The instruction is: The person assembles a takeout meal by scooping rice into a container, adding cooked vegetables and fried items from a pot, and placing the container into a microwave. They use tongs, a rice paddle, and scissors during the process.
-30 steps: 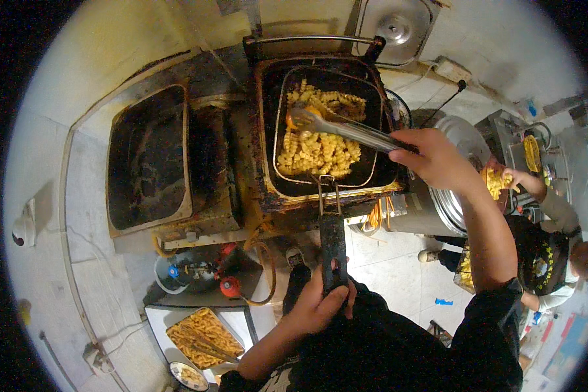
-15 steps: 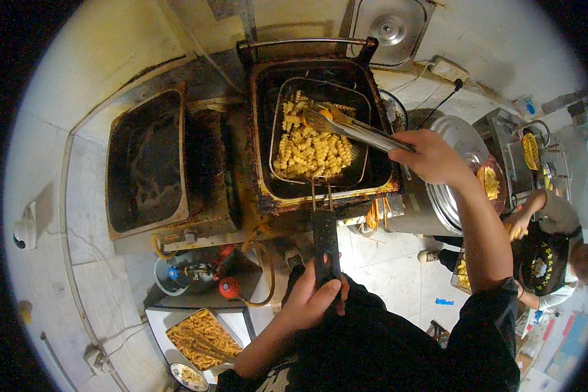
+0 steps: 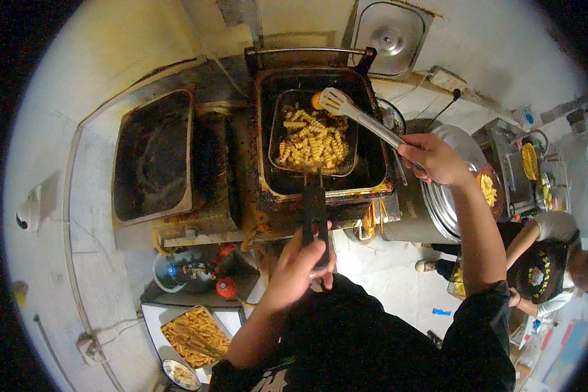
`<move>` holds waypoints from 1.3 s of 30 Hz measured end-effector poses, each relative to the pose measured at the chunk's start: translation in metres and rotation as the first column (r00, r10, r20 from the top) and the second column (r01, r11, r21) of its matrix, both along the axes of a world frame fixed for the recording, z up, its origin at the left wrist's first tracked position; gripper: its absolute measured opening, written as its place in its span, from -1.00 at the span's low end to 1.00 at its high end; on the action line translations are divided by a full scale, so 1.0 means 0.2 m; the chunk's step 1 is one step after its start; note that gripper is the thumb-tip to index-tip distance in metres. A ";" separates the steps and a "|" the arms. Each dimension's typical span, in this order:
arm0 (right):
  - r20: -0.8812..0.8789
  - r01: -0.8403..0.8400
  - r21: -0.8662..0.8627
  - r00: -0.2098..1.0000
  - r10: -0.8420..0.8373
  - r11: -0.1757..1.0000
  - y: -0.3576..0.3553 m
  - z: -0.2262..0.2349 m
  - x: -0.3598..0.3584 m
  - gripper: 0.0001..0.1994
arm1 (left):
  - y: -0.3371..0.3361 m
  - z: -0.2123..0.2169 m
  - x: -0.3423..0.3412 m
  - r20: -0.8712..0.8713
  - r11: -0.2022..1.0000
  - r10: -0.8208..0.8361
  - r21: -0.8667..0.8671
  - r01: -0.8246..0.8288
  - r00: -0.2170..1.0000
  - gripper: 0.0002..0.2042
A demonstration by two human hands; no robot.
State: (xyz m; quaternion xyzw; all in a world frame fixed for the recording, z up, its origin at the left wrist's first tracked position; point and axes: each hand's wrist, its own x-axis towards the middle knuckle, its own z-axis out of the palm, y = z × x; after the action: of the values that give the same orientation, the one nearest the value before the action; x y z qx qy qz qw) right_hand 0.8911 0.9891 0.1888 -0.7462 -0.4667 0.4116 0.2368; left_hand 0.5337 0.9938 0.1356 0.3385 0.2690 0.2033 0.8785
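Note:
My left hand (image 3: 293, 273) is closed on the black handle (image 3: 315, 208) of a square fry basket (image 3: 355, 140). Yellow crinkle-cut fries (image 3: 312, 145) lie in the basket, which sits inside a grimy, dark fryer tank (image 3: 377, 171). In my right hand (image 3: 438, 159) are metal tongs (image 3: 374, 125), gripped by their near end. Their slotted head is above the basket's far right corner, over the fries' far side. A round orange piece (image 3: 317, 100) shows beside that head; whether it belongs to the tongs I cannot tell.
Left of the fryer is another dark tank (image 3: 153, 153). Below it stand a red gas fitting (image 3: 226, 287) and a tray of fries (image 3: 193, 334). A large round metal lid (image 3: 441, 212) is at right. Beyond it, a co-worker (image 3: 542, 261) bends near a fry-filled container.
The tongs have lifted out of the fries and swung toward the far side. The basket has shifted slightly, and its fries have settled into a smaller heap. My left hand has moved up slightly.

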 end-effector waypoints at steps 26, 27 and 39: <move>0.473 -0.360 0.208 0.851 0.228 0.910 0.00 -0.27 0.46 -0.59 | -2.34 -0.99 -0.78 -0.680 0.584 0.658 0.190 -0.789 0.324 -0.59; 0.372 -0.263 0.295 0.917 0.143 0.919 0.02 -0.25 0.45 -0.55 | -2.40 -1.01 -0.79 -0.645 0.594 0.692 0.252 -0.764 0.325 -0.54; -0.125 -0.833 0.276 0.465 0.877 0.480 -1.33 -0.12 -2.22 -0.57 | -3.99 -1.07 -1.04 -0.746 0.228 0.658 0.331 -0.915 -0.106 -0.50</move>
State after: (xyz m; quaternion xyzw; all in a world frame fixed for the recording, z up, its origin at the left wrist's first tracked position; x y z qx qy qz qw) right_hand 0.4465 0.7239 0.1654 -0.3284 -0.7784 0.5215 0.1191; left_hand 0.3265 0.1949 -0.0781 0.0166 0.7917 0.4754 0.3834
